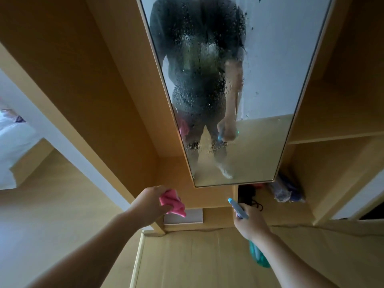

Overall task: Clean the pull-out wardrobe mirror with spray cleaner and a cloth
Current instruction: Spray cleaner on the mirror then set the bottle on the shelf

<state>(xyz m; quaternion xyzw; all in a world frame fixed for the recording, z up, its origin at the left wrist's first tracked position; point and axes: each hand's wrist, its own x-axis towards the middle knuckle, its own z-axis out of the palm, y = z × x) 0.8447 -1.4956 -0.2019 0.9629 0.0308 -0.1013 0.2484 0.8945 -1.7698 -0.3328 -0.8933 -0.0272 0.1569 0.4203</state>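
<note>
We see the left hand (148, 202) curled round a bunched pink cloth (173, 204), fingers closed on it, with the cloth's loose end hanging out at four o'clock of the fist. The right hand (250, 222) is wrapped round the neck of the spray bottle (239, 208). Its blue head points out at eleven o'clock above the knuckles, and its teal body shows past the wrist at five o'clock (whether a finger lies on the trigger we cannot tell). Neither hand touches the glass.

At twelve o'clock from both hands stands the mirror (270, 69), a tall panel in a thin pale frame, its lower edge just above the cloth and the bottle head. We find it beaded with droplets and runs over most of its middle, which blur the reflected person, cloth and bottle.

Around it is the wooden wardrobe (99, 84), with open shelves at three o'clock. Low down in it lie a clear bag of coloured things (288, 193) and, just beside it, something dark with a cord (248, 195). White bedding (14, 148) lies well apart at nine o'clock.
</note>
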